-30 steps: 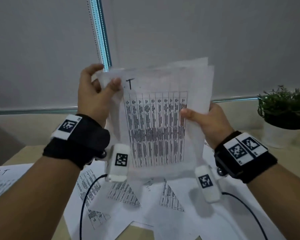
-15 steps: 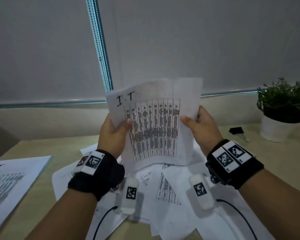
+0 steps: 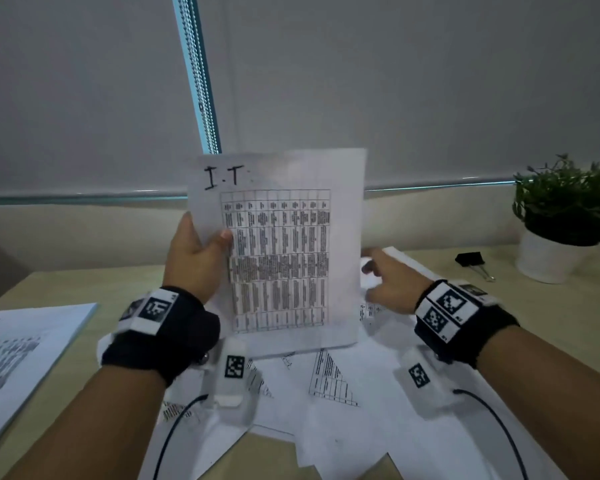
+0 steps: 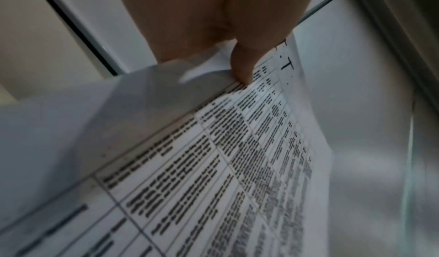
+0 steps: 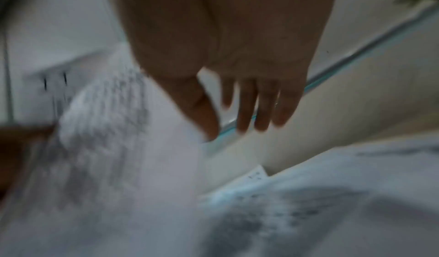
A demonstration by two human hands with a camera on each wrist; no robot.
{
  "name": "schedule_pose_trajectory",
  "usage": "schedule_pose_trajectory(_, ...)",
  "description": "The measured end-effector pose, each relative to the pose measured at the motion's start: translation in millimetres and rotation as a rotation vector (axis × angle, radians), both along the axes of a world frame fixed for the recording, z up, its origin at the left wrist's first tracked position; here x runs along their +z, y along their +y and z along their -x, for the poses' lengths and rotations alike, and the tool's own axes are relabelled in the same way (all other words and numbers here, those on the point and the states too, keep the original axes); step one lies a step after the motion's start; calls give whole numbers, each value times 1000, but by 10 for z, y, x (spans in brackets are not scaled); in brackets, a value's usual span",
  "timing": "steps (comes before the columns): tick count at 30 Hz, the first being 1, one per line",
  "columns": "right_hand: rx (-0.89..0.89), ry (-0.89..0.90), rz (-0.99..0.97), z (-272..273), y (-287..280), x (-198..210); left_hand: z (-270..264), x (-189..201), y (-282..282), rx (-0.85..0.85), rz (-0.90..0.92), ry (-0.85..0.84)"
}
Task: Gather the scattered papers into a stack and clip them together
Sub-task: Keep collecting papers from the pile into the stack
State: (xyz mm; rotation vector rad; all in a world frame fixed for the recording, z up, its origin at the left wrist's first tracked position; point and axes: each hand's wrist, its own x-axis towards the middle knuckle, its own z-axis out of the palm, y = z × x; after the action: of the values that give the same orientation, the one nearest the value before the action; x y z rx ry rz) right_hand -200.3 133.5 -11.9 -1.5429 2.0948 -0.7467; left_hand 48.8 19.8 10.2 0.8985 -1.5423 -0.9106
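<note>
My left hand (image 3: 201,244) holds a stack of printed papers (image 3: 284,251) upright above the table, thumb on the front sheet at its left edge. The top sheet carries a table and the handwritten letters "I.T". The left wrist view shows the thumb (image 4: 242,67) pinching the stack of papers (image 4: 213,167). My right hand (image 3: 385,275) is off the stack, to its right, fingers spread and blurred, holding nothing; in the right wrist view the right hand (image 5: 240,110) hovers with straight fingers over loose sheets (image 5: 308,195). More loose sheets (image 3: 326,393) lie scattered on the table. A black binder clip (image 3: 470,260) lies at the back right.
A second pile of printed sheets (image 3: 21,351) lies at the table's left edge. A potted plant (image 3: 565,216) in a white pot stands at the far right, beside the clip. A window blind and sill run behind the table (image 3: 84,289).
The stack came down lower and was squared up. My right hand let go of its right edge and moved away to the right; the left hand alone holds it now.
</note>
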Motion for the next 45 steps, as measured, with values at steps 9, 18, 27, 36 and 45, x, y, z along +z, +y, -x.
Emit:
schedule_pose_trajectory(9, 392, 594, -491, 16, 59, -350, -708, 77, -379, 316, 33, -96)
schedule_pose_trajectory(18, 284, 1052, -280, 21, -230, -23, -864, 10, -363, 264, -3, -43)
schedule_pose_trajectory(27, -89, 964, 579, 209, 314, 1436, -900, 36, -417, 356, 15, -82)
schedule_pose_trajectory(36, 412, 954, -25, -567, 964, 173, -620, 27, -341, 280, -29, -72)
schedule_pose_trajectory(45, 243, 599, -321, -192, 568, 161, -601, 10, -369, 278, -22, -88)
